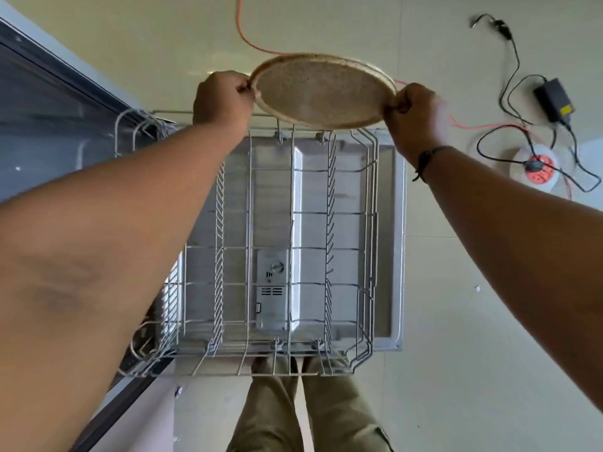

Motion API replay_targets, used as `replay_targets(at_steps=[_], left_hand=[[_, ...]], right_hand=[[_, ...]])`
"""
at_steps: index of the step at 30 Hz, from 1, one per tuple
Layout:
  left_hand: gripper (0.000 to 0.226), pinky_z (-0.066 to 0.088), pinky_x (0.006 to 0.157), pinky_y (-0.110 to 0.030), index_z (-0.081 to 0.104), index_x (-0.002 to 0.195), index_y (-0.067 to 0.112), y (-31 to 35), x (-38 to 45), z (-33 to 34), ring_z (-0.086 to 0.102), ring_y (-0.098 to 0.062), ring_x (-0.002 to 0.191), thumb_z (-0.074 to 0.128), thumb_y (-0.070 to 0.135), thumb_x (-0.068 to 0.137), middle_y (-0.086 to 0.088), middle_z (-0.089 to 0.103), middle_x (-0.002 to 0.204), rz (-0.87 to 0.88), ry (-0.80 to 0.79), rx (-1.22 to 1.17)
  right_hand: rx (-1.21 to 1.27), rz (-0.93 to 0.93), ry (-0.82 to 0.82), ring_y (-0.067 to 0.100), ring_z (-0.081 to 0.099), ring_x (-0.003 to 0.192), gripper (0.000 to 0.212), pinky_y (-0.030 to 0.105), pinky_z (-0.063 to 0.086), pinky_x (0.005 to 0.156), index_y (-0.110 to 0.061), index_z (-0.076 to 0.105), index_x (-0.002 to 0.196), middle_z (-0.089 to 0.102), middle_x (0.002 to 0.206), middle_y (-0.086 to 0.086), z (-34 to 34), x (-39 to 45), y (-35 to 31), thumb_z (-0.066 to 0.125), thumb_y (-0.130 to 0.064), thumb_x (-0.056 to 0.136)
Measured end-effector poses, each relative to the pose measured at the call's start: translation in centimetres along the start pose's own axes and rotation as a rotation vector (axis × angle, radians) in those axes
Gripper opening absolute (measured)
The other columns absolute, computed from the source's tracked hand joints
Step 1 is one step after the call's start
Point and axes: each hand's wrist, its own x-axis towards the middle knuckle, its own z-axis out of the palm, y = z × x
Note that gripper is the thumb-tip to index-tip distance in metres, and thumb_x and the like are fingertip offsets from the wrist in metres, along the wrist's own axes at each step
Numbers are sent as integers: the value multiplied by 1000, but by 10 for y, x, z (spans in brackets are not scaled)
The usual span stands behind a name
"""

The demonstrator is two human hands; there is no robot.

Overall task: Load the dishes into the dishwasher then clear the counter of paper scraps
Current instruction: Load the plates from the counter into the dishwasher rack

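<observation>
Head view, plate: a round, speckled tan stoneware plate point(321, 91) is held up over the far edge of the rack, tilted so its flat face shows, its lower rim close above the far wires; whether it touches them I cannot tell.
Head view, left hand: the left hand point(223, 101) grips the plate's left rim, fingers curled round the edge, the bare forearm reaching in from the near left.
Head view, right hand: the right hand point(416, 114) pinches the plate's right rim, fingers curled; a dark cord bracelet point(424, 161) sits on that wrist.
Head view, rack: a grey wire dishwasher rack point(277, 249) is pulled out over the open door, two rows of upright tines running near to far, with no dishes in it.
Head view, door: the stainless steel inner face of the dishwasher door point(390, 223) lies flat beneath the rack, a detergent compartment with a round knob point(274, 288) showing through the wires near the middle.
Head view, dishwasher body: the dark opening and pale frame of the machine point(49, 102) lie along the left side.
Head view, floor: a pale cream tiled floor point(456, 321) surrounds the door; an orange cable point(248, 37) runs from the far side behind the plate.
Head view, right far corner: a black power adapter point(554, 99) with black leads lies near a white round socket reel with an orange centre point(535, 168).
Head view, person: legs in olive trousers point(293, 409) stand at the rack's near edge.
</observation>
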Motion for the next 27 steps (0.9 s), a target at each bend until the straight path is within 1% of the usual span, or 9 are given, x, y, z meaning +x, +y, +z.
replay_targets(at_steps=[2, 5, 9, 12, 14, 19, 21, 23, 27], left_hand=[[25, 35, 66, -22, 73, 105, 19, -6, 3, 4, 64, -22, 91, 63, 34, 87, -5, 72, 102, -7, 14, 7], [25, 34, 67, -22, 73, 105, 18, -16, 4, 11, 64, -23, 92, 64, 33, 87, -6, 72, 103, -3, -5, 30], [23, 34, 66, -23, 73, 103, 17, -27, 5, 21, 63, -24, 88, 64, 32, 87, -6, 71, 98, -8, -29, 43], [24, 33, 65, -24, 73, 96, 11, -29, 7, 28, 55, -21, 76, 62, 31, 90, -4, 62, 82, -37, -109, 51], [28, 36, 65, -25, 71, 95, 10, -29, 8, 33, 58, -25, 79, 59, 35, 92, -8, 63, 83, -63, -145, 38], [39, 45, 84, -29, 61, 123, 15, -27, 7, 38, 60, -27, 108, 57, 39, 92, -8, 65, 117, -111, -251, 2], [63, 41, 100, -34, 37, 145, 17, -27, 1, 35, 49, -29, 125, 57, 42, 91, -9, 51, 140, -119, -338, 55], [79, 35, 109, -38, 15, 152, 21, -28, -13, 27, 37, -30, 137, 57, 44, 91, -9, 32, 154, -125, -400, 100], [79, 30, 112, -42, 10, 153, 21, -35, -75, -6, 29, -32, 141, 57, 40, 92, -9, 21, 158, -50, -513, 176]], right_hand=[[-22, -24, -1, 23, 54, 78, 10, 28, 37, 63, -13, 63, 87, 62, 83, 6, 6, 5, 1, 57, -20, 82], [-41, -50, -5, 29, 59, 85, 16, 31, 43, 66, -11, 65, 90, 67, 90, 11, 14, 10, 2, 55, -18, 80], [-65, -49, -27, 28, 58, 86, 15, 27, 34, 61, -11, 65, 90, 60, 82, 4, 22, 14, 5, 54, -14, 79], [-123, -21, -58, 29, 55, 84, 18, 26, 32, 62, -8, 64, 92, 64, 90, 12, 27, 12, 8, 50, -10, 81], [-165, -31, -86, 31, 58, 88, 24, 27, 35, 63, -10, 65, 98, 66, 97, 13, 31, 8, 7, 46, -9, 84], [-172, -50, -154, 34, 59, 104, 37, 35, 48, 82, -14, 60, 121, 66, 113, 14, 39, -6, 3, 40, -6, 91], [-126, 9, -170, 29, 56, 116, 51, 33, 46, 93, -21, 46, 139, 60, 130, 10, 34, -13, 0, 40, -5, 91], [-114, 15, -173, 29, 54, 118, 60, 32, 44, 93, -24, 33, 147, 56, 135, 9, 27, -23, -2, 42, -6, 90], [-205, -75, -223, 38, 56, 111, 57, 42, 47, 88, -22, 28, 145, 52, 134, 15, 13, -68, -9, 46, -15, 91]])
